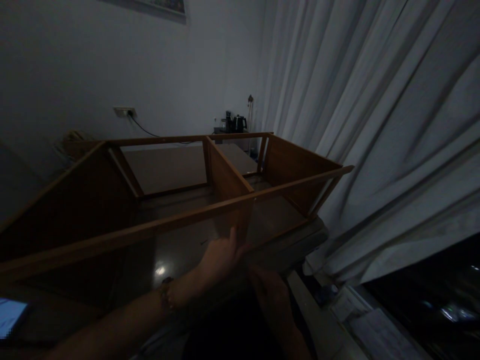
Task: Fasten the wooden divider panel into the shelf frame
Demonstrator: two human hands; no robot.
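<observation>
A brown wooden frame unit (187, 216) lies across the middle of a dim room, its long rails running from lower left to upper right. An upright divider (229, 172) splits it into two bays, with a solid end panel (302, 157) at the right. Within the frame, a glossy surface (176, 250) reflects a bright spot of light. A padded edge (296, 245) runs beneath the frame's near right side.

The person's left hand (221, 252) is at the foot of the divider, one digit pointing up against or just in front of the wood; whether it grips anything cannot be told. A beaded bracelet (167, 295) circles that wrist. The right hand (272, 295) is lower, near the padded edge, fingers bent; shadow hides whether it holds something.

Beyond the frame, a dark kettle (239, 123) stands near the wall, and a cable runs from a wall socket (125, 112). A pale curtain (360, 100) hangs along the right. A lit screen (11, 316) shows at the lower left corner.
</observation>
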